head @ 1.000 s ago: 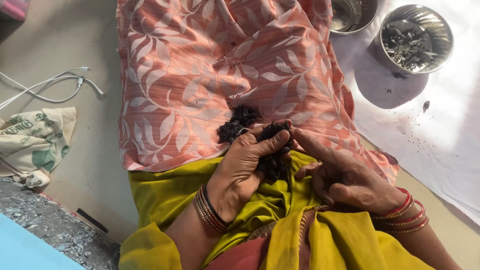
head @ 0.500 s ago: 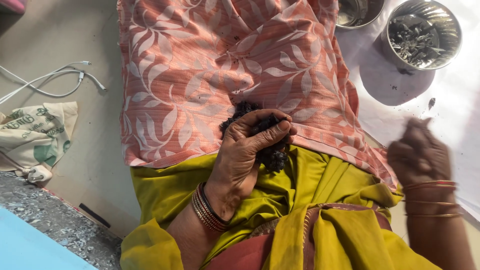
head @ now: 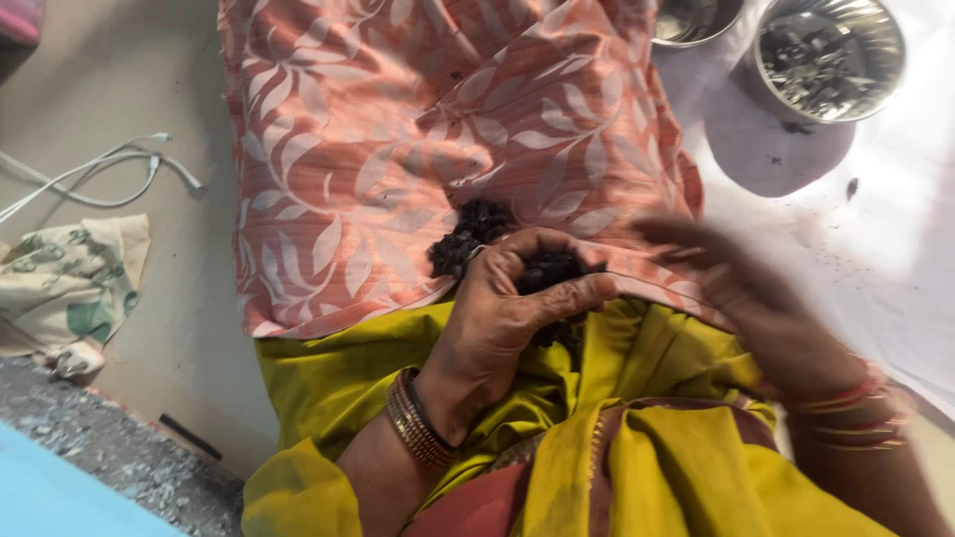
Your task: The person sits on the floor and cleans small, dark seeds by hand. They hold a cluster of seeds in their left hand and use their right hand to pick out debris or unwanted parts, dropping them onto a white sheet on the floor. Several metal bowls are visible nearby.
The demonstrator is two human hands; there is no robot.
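Observation:
My left hand (head: 502, 323) is curled around a clump of small dark dried pieces (head: 552, 273), held over my lap. More of the same dark pieces (head: 468, 234) lie in a heap on the pink leaf-patterned cloth (head: 418, 129) just beyond the fingers. My right hand (head: 756, 308) is blurred with motion, fingers stretched toward the left hand; whether it holds anything is not visible. Both wrists carry bangles. Yellow-green fabric (head: 637, 438) covers my lap below.
Two steel bowls stand at the top right on a white sheet (head: 895, 229): one (head: 831, 55) holds dark bits, the other (head: 691, 18) is partly cut off. White cables (head: 99, 179) and a crumpled printed bag (head: 70, 283) lie on the floor at left.
My right hand, earlier touching the clump, swung out to the right toward the white sheet and has now come back toward the left hand. The left hand stays closed on the dark pieces.

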